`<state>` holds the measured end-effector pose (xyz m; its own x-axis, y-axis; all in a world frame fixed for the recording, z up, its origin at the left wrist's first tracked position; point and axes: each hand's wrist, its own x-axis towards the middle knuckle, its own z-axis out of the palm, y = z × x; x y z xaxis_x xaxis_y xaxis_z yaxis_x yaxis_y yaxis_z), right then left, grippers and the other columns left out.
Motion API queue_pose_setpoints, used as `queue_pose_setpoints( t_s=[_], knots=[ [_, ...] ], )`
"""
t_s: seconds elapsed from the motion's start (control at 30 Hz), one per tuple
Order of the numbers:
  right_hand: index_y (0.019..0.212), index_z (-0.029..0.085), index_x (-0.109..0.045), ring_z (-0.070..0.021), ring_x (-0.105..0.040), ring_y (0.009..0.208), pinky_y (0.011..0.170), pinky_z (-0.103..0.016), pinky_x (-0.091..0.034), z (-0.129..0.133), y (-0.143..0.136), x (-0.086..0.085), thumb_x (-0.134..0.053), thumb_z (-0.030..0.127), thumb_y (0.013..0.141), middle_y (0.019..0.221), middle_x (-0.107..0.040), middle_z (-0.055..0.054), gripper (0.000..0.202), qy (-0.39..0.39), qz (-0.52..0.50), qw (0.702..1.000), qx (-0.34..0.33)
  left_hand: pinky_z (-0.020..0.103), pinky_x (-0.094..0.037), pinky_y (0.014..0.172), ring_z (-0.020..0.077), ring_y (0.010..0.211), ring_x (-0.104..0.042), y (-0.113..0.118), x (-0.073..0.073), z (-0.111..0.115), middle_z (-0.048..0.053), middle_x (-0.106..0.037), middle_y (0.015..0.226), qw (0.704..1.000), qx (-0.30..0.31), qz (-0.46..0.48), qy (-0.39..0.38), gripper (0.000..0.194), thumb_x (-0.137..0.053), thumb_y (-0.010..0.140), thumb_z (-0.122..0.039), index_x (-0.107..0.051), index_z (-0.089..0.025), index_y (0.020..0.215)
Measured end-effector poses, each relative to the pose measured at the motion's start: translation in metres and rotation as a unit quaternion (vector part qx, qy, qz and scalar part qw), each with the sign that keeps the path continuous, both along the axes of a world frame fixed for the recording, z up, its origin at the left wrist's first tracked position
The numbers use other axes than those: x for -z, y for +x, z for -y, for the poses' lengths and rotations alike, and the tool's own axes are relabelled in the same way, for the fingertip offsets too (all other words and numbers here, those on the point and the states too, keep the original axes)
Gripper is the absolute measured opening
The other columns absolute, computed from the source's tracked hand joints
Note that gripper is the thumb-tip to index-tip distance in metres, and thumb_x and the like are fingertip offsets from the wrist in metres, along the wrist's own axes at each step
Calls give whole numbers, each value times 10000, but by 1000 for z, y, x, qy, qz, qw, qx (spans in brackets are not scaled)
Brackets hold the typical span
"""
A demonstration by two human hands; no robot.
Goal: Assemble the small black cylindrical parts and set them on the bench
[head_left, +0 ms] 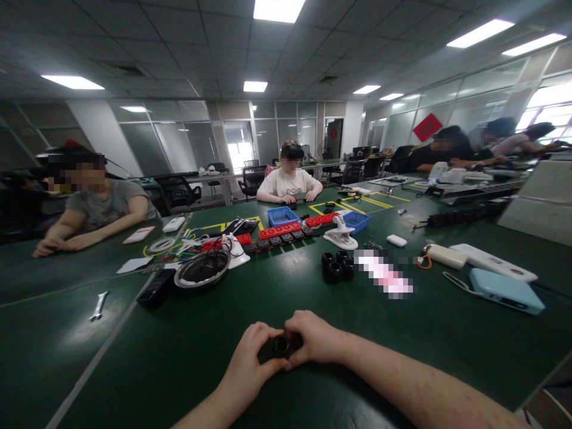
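Note:
A small black hollow cylinder (281, 345), its round opening facing up, is held between my two hands low over the green table. My left hand (254, 360) curves round its left side, with the thumb and forefinger closed at the near and far edges. My right hand (313, 338) closes in from the right with curled fingers; its fingertips meet those of the left, and its exact contact with the piece is partly hidden. Beyond the hands stands a cluster of similar black round pieces (335, 272).
On the green table (201, 339) are a wrench (99, 305), a round metal-rimmed dish (202, 268), red-and-black strips (279, 231), blue trays (281, 215), a white clip stand (340, 235) and a light-blue box (507, 290). Several people sit around.

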<state>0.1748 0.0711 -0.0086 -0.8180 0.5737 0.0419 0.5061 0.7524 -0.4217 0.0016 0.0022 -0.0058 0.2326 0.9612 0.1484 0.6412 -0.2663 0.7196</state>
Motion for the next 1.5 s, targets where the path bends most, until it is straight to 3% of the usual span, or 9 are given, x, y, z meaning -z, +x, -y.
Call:
queue_pose_setpoints(
  t_s=[0.1,0.23,0.37,0.57,0.8,0.9,1.07,1.23,1.5],
  knots=[
    [734,150,-583,-186,-508,663,619,-300,-361,12,-8,0,-567,621,610,686,-575,-43,488,79,36,995,48,325,-410,728,223,844,-505,2,1,0,25,-545,854,999,-37,-7,5,209,-664,656,-270,-585,-212,840],
    [780,143,-576,-216,-514,709,674,-345,-373,17,-9,-3,-535,679,584,730,-573,-61,572,97,41,993,55,321,-413,732,218,840,-511,2,1,0,22,-556,856,999,-37,0,7,199,-653,658,-232,-572,-213,838],
    [937,160,-548,-198,-496,805,709,-315,-378,8,1,-5,-598,587,606,880,-546,-57,542,46,-19,999,-2,339,-404,778,225,889,-502,-1,0,0,35,-554,915,1000,-2,11,3,241,-624,691,-254,-579,-237,927],
    [817,154,-578,-152,-476,781,651,-241,-367,-5,8,-8,-656,473,620,836,-529,-24,382,-37,-23,996,-72,324,-396,802,211,916,-499,-2,-1,1,28,-537,941,998,49,14,-20,317,-610,705,-233,-574,-276,1017],
    [715,145,-578,-186,-481,689,637,-306,-353,13,-11,5,-577,644,573,697,-543,-36,518,106,31,992,54,312,-413,706,214,808,-515,6,-1,1,19,-551,820,999,-39,-5,-13,169,-642,661,-251,-561,-198,799],
    [710,148,-576,-204,-484,711,675,-337,-352,15,-10,4,-549,693,549,704,-540,-41,569,119,33,990,64,320,-415,718,218,825,-513,5,-1,1,29,-554,844,1000,-30,0,-5,168,-626,682,-260,-562,-199,824],
    [950,175,-557,-189,-476,818,717,-308,-357,2,5,-5,-617,575,594,886,-530,-42,539,27,-25,999,-17,355,-402,813,234,929,-493,0,1,1,47,-543,959,1000,18,17,11,285,-609,708,-273,-572,-258,991],
    [802,166,-584,-158,-479,796,689,-261,-363,-8,9,-7,-642,493,624,838,-542,-15,377,-23,-20,997,-76,336,-401,803,221,918,-498,1,-1,3,35,-532,945,999,39,17,0,303,-622,699,-274,-580,-276,999],
    [743,149,-572,-205,-507,710,662,-321,-358,16,-10,3,-562,648,584,720,-566,-44,523,106,38,992,62,305,-409,693,207,795,-509,5,3,1,13,-532,811,999,-36,1,-2,174,-640,664,-292,-545,-199,776]
  ],
)
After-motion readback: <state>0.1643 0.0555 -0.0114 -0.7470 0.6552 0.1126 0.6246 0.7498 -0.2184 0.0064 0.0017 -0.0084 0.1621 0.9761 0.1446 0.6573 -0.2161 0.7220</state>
